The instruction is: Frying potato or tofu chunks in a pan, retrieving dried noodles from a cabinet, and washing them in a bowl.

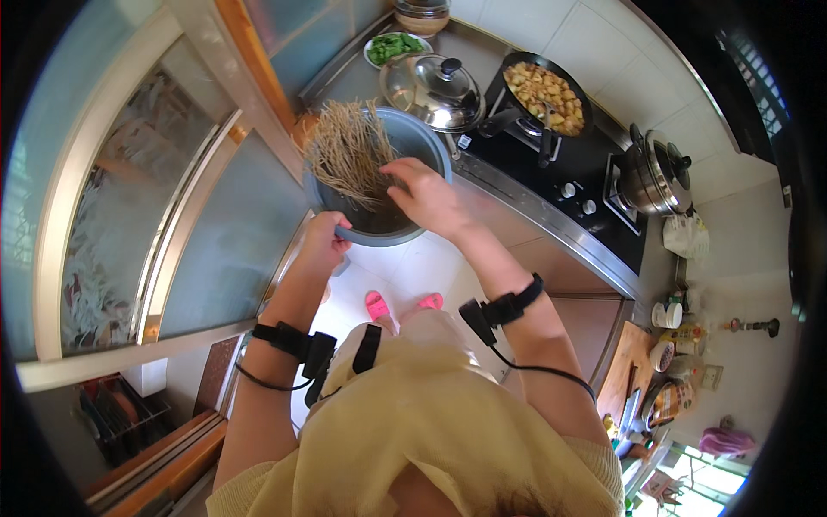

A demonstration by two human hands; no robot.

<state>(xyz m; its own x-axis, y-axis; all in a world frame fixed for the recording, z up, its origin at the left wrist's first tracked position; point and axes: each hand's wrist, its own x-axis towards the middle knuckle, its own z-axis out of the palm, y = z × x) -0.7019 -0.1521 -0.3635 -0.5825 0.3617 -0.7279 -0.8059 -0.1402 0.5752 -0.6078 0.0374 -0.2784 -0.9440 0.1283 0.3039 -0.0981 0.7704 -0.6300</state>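
My left hand (324, 242) grips the near left rim of a grey-blue basin (442, 161), thumb over the edge. Inside the basin leans a bundle of thin, brown, dry strands (349, 152); its tips stick up past the far left rim. Over the basin's right side is my right hand (426, 199), thumb and forefinger apart, fingertips beside the strands. I see nothing held in it; whether the fingertips touch the strands is unclear. The basin's bottom is dark, and its contents there are hard to make out.
Beyond the basin are a domed steel lid (420, 90) and a plate of green leaves (395, 48). A pan of diced food (543, 97) and a lidded steel pot (652, 171) sit on the black gas hob (549, 169). Left stands a framed glass door (226, 239).
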